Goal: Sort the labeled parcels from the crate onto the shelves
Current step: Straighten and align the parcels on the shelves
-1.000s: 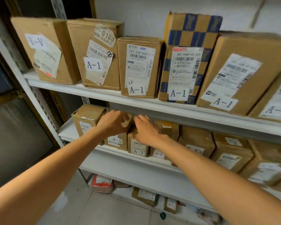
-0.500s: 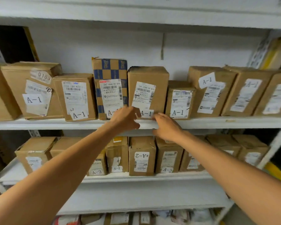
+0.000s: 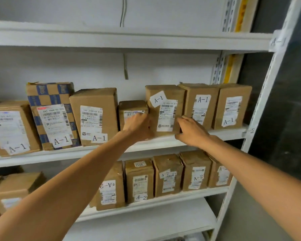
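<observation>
On the middle shelf [image 3: 59,154] stands a row of brown parcels labelled A-1. My left hand [image 3: 139,126] and my right hand [image 3: 189,131] flank one tall A-1 parcel [image 3: 165,110]. The left hand's curled fingers are at that parcel's left edge, in front of a small low parcel [image 3: 131,106]. Fingers and thumb of the right hand curl round its lower right corner. The parcel stands upright on the shelf. No crate is in view.
A checkered blue parcel [image 3: 50,94] and other A-1 parcels fill the shelf on both sides. Parcels marked A-2 [image 3: 195,173] line the shelf below [image 3: 163,200]. The white shelf post [image 3: 268,84] and a dark wall close off the right.
Both hands have moved right along the A-1 shelf, from the parcels near the checkered one to the tall parcel with the slanted A-1 sticker. The view has followed right and up.
</observation>
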